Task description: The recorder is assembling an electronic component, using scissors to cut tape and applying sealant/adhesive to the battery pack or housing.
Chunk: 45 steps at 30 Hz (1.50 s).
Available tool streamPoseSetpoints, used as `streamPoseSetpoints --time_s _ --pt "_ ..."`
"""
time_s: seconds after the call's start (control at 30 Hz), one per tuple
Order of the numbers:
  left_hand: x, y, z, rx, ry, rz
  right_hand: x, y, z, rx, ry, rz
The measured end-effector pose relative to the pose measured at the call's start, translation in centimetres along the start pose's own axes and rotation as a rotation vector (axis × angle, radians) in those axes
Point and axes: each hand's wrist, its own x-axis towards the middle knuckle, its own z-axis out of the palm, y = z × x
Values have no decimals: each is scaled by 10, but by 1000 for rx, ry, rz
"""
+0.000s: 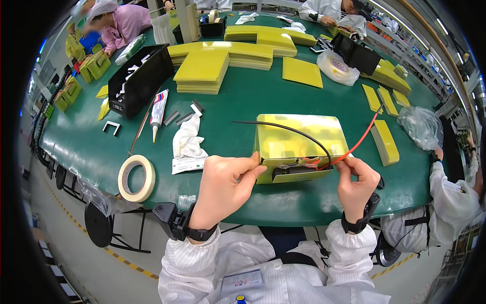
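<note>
A battery pack [298,137] wrapped in yellow insulating board rests on the green table in front of me. Its near side shows a dark strip with small red and black wiring. A black wire [288,127] arches over its top to the left, and a red wire [367,133] rises to the right. My left hand [225,185] pinches the pack's near left corner, at the edge of the yellow board. At the near right corner my right hand [357,187] has thumb and fingers closed by the board's edge and the red wire's base; exactly what lies between them is hidden.
Left lie a masking tape roll [136,178], a glue tube [158,112], a crumpled white packet [188,144] and a black bin [139,78]. Stacked yellow boards [202,71] stand behind. Right are yellow strips [385,143] and a plastic bag [421,127]. Co-workers sit around the table.
</note>
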Motion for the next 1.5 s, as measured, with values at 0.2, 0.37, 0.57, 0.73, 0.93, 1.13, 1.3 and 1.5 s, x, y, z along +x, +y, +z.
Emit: streamPoseSetpoints --time_s 0.2,0.37,0.57,0.73,0.93,1.13,1.3,1.5 --pt "-4 -2 3 -3 -5 -36 -1 1 0 5 -11 14" --pt "-44 -14 26 -233 181 -301 -12 12 -4 251 -70 238" --pt "-71 -20 57 230 238 -295 -41 16 -2 222 -274 431" --pt "-66 -26 64 345 237 -209 -47 25 8 1 -211 326" --pt "-68 -33 68 307 227 -155 -44 21 7 -121 -144 261" --pt "-77 -37 67 284 203 -97 -49 23 13 11 -65 300" --pt "-77 -38 64 166 205 -105 -53 34 9 -92 -35 244" --pt "-76 -39 63 150 191 -64 -52 36 2 -224 -69 153"
